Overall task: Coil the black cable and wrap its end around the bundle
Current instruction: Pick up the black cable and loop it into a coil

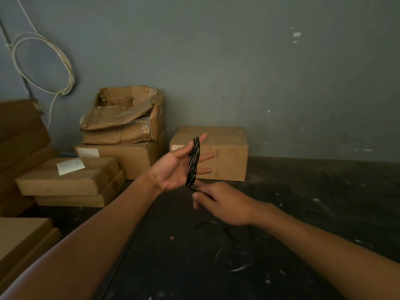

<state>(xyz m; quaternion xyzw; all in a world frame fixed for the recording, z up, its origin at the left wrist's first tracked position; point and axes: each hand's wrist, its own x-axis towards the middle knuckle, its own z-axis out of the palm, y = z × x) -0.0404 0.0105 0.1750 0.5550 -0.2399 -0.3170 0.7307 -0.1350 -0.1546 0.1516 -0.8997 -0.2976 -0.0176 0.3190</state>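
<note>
**A thin, soft cable, held on spread fingers**

The black cable [193,162] is wound in several loops around the straight, spread fingers of the left hand [175,167], which is held palm up above the dark desk [303,213]. The bundle stands almost upright across the fingers. A short free end comes out at the bottom of the loops, and the right hand [218,202] pinches it just under the bundle, between thumb and forefinger as far as I can see.

I judge the cable to be light and limp; it bends easily and keeps no shape alone, so the loops may slide off if the fingers close together. Its skin looks smooth with a little shine, perhaps slippery. The best place to hold is near the end for wrapping, and the middle of the bundle to keep it together.

Behind stand brown cardboard boxes [208,152], matt and square; one box [123,113] is crushed and torn. A pale wire [43,61] hangs coiled on the grey wall
</note>
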